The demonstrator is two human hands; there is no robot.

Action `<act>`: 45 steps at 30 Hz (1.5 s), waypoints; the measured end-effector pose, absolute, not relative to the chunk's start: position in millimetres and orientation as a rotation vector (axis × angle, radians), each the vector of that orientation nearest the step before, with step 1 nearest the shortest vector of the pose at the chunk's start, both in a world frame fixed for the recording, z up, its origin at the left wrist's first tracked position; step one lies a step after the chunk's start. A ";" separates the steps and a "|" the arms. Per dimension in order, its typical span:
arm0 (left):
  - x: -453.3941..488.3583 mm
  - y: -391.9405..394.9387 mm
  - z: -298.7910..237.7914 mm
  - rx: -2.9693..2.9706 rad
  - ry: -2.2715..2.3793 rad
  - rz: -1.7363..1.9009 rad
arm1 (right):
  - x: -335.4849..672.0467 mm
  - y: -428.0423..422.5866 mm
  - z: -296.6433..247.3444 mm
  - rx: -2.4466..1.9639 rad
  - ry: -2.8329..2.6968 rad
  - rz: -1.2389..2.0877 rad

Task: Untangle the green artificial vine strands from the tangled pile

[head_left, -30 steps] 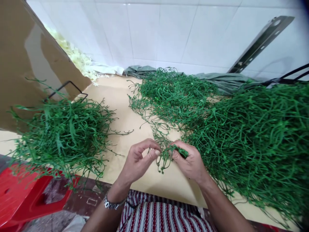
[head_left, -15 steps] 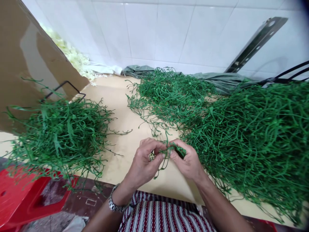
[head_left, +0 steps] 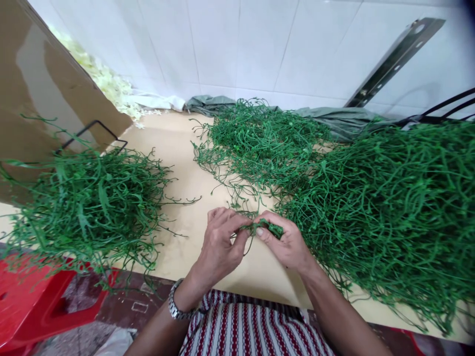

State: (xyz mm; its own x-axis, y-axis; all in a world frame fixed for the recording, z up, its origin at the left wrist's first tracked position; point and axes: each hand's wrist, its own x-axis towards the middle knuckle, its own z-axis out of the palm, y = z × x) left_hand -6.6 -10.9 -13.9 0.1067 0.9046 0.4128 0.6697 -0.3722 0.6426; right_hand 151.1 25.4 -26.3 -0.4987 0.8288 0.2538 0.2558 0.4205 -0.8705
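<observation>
My left hand (head_left: 222,242), with a metal watch on the wrist, pinches thin green stems (head_left: 249,243) between thumb and fingertips. Facing it, my right hand (head_left: 287,244) is closed on a small green bunch (head_left: 273,228) of the same kind, its thumb pressed on top. Both sets of fingertips nearly meet over the front of the table, and the exact join between the pieces is too small to make out. A large heap of green stems (head_left: 386,212) lies just right of my right hand. Beyond my hands spreads a looser heap (head_left: 270,143).
Another stem pile (head_left: 96,207) lies at the left table edge, before a brown cardboard box (head_left: 22,89) and a bent black wire (head_left: 97,122). Pale yellow pieces (head_left: 107,74) are heaped behind the box. A red stool (head_left: 22,316) stands lower left. A metal bracket (head_left: 397,62) juts from the wall.
My fingertips have drawn closer together around the stems, and the left hand has turned slightly. Loose ends that hung below the fingers show less now. The view has shifted slightly.
</observation>
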 end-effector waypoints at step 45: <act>-37.3 -20.1 -0.1 1.659 1.077 0.683 | 141.0 36.2 -19.9 -0.409 -2.420 1.423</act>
